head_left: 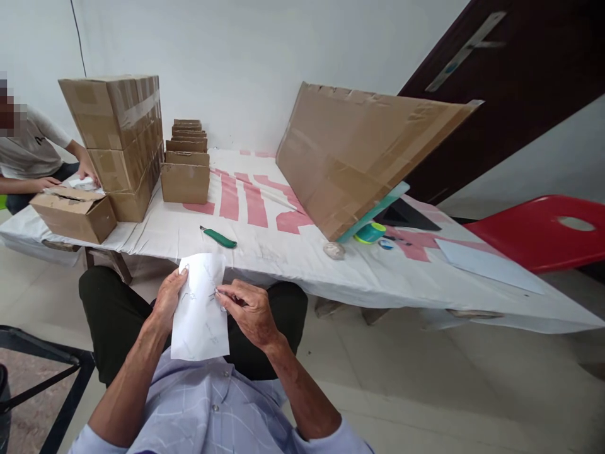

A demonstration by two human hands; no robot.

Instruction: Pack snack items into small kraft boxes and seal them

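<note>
A white sheet of paper point(198, 315) with faint dark marks is held up over my lap, just in front of the table edge. My left hand point(170, 293) grips its left side, thumb on the front. On the right side, my right hand point(249, 309) pinches at the sheet's edge with thumb and forefinger. Whether a small item also sits between those fingertips, I cannot tell. A green utility knife point(220, 238) lies on the table just beyond the paper.
Stacked cardboard boxes point(127, 139) and a smaller box point(75, 214) stand at left, beside a seated person point(35, 148). A row of open cartons point(185, 183) is behind the knife. A large cardboard sheet point(363, 151) leans at right, near tape point(370, 233) and a red chair point(543, 233).
</note>
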